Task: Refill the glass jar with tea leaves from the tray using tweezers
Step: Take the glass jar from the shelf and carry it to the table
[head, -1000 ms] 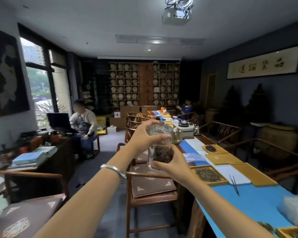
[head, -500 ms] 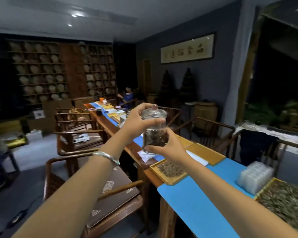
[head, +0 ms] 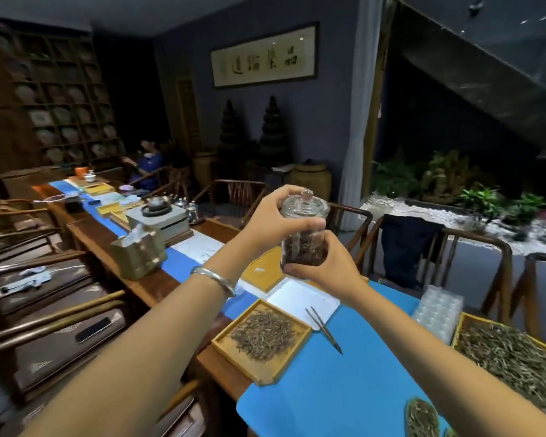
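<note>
Both hands are holding the glass jar (head: pixel 303 234) in the air above the table: the left hand (head: pixel 273 220) is gripping its lidded top, the right hand (head: pixel 323 268) is cupping its base. Below, tweezers (head: pixel 323 329) are lying between the wooden tea tray (head: pixel 262 337) and a white sheet (head: pixel 300 299), on the blue mat (head: pixel 328 398).

Clear glass jar (head: pixel 304 230), dark brown tea leaves inside. Below it a bright blue mat (head: pixel 334 392), plain, no pattern. The tray (head: pixel 234 351) is honey-yellow wood under brownish leaves (head: pixel 265 335). White sheet (head: pixel 297 298). Silver bangle (head: pixel 215 279). The tweezers (head: pixel 323 329) look dark, maybe brown.
</note>
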{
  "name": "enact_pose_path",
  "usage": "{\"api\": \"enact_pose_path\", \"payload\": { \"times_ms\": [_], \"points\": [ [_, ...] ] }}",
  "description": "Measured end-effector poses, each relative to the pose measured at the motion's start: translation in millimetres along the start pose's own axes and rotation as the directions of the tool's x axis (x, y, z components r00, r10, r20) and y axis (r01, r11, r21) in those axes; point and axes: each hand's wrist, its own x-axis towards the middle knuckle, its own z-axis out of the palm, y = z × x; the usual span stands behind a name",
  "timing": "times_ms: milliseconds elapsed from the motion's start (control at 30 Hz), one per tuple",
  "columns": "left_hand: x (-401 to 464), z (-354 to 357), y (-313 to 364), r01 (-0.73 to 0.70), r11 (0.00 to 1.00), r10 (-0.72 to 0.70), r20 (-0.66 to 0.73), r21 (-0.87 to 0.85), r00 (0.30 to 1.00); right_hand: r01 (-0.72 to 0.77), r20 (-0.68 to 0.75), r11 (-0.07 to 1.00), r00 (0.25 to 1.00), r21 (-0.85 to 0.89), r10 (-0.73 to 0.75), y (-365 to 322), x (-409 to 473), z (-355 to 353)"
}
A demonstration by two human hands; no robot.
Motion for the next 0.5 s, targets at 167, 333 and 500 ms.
{"api": "enact_pose_path", "payload": {
  "times_ms": [167, 333, 500],
  "points": [
    [58.1, 15.3, -45.0, -0.018, 0.998, 0.024, 0.100, -0.064, 0.995, -0.066, -0.088, 0.994, 0.994, -0.083, 0.059, 40.0, 45.1, -3.5],
    [89.4, 34.9, -100.4, -0.001, 0.994, 0.024, 0.212, -0.108, 0.977, -0.176, -0.165, 0.979, 0.974, -0.101, 0.158, 80.6, 56.1, 3.9],
    [99.4, 57.3, -156.7, 0.027, 0.985, 0.037, 0.361, -0.171, 0.932, -0.298, -0.305, 0.949, 0.918, -0.105, 0.254, 124.0, 44.7, 23.7]
  ]
}}
